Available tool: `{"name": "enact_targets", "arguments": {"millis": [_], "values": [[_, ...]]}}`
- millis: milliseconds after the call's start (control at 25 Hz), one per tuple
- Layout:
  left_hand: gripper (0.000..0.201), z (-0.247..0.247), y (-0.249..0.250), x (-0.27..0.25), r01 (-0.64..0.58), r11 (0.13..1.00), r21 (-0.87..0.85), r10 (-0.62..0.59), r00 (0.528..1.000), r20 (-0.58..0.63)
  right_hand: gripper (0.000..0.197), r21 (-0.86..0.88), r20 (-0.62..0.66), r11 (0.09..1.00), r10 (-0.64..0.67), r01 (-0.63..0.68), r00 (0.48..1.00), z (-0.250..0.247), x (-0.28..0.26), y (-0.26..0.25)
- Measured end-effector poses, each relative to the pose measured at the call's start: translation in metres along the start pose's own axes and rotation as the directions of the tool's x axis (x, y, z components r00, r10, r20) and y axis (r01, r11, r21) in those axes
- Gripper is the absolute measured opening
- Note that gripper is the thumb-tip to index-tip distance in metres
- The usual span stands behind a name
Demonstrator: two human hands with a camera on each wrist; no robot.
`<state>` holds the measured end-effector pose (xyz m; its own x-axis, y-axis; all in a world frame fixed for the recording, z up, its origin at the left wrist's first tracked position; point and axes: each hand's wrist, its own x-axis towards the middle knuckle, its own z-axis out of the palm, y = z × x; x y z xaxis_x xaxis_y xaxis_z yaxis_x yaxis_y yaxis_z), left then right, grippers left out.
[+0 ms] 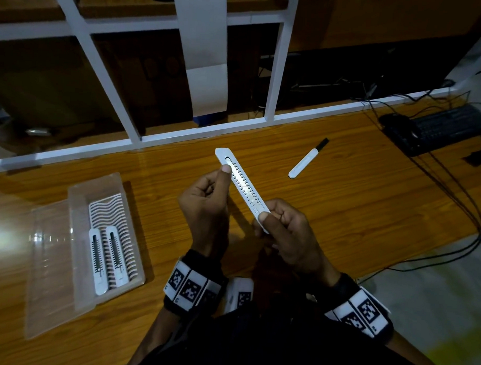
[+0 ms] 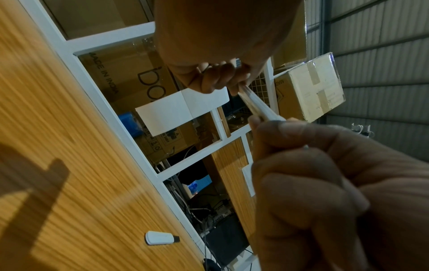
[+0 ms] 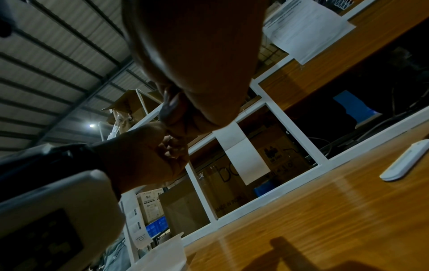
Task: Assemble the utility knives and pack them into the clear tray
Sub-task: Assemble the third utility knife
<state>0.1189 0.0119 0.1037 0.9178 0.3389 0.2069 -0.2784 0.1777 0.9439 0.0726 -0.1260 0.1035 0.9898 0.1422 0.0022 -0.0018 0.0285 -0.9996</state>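
I hold a white utility knife body (image 1: 242,186) over the wooden table, its toothed slot facing up. My left hand (image 1: 220,178) grips its far part, with the thumb pressed on the slot near the rounded end. My right hand (image 1: 272,218) pinches its near end between thumb and fingers. In the left wrist view the knife body (image 2: 253,104) runs between the two hands. A second white piece with a black tip (image 1: 308,159) lies on the table to the right. At the left stands the clear tray (image 1: 76,202), with two white knives (image 1: 98,261) side by side in it.
The tray's clear lid (image 1: 48,270) lies open on its left. A white-framed glass partition (image 1: 180,135) runs along the back of the table. A black keyboard (image 1: 440,127) and cables (image 1: 454,191) lie at the far right. Bare wood (image 1: 357,204) lies right of my hands.
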Motion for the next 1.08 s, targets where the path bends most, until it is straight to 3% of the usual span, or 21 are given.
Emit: {"name": "enact_targets", "arguments": {"millis": [240, 440, 640, 800, 920, 1080], "values": [[0.045, 0.007, 0.001, 0.002, -0.036, 0.999, -0.006, 0.036, 0.999, 0.005, 0.013, 0.050, 0.024, 0.998, -0.028, 0.027, 0.999, -0.003, 0.005, -0.002], [0.034, 0.010, 0.002, 0.013, 0.009, 0.999, -0.032, -0.010, 1.000, -0.025, 0.019, 0.067, 0.098, 0.997, -0.038, 0.031, 0.994, -0.009, 0.014, 0.001], [0.042, 0.020, -0.003, 0.012, 0.024, 0.999, -0.031, -0.025, 0.999, -0.022, 0.014, -0.080, 0.056, 0.991, -0.099, 0.103, 0.994, -0.015, 0.020, 0.002], [0.035, 0.028, 0.003, 0.019, 0.000, 1.000, -0.008, 0.000, 1.000, -0.019, 0.019, -0.037, 0.035, 0.992, -0.118, 0.120, 0.992, -0.014, 0.029, 0.003], [0.031, 0.024, 0.003, 0.026, -0.005, 1.000, -0.003, 0.005, 0.998, -0.058, 0.016, 0.055, 0.090, 0.994, -0.096, 0.092, 0.991, -0.017, 0.034, 0.002], [0.034, 0.025, -0.002, 0.015, 0.007, 1.000, -0.030, -0.009, 0.998, -0.066, 0.012, -0.061, 0.000, 0.995, -0.082, 0.082, 0.997, -0.022, 0.034, 0.000]]}}
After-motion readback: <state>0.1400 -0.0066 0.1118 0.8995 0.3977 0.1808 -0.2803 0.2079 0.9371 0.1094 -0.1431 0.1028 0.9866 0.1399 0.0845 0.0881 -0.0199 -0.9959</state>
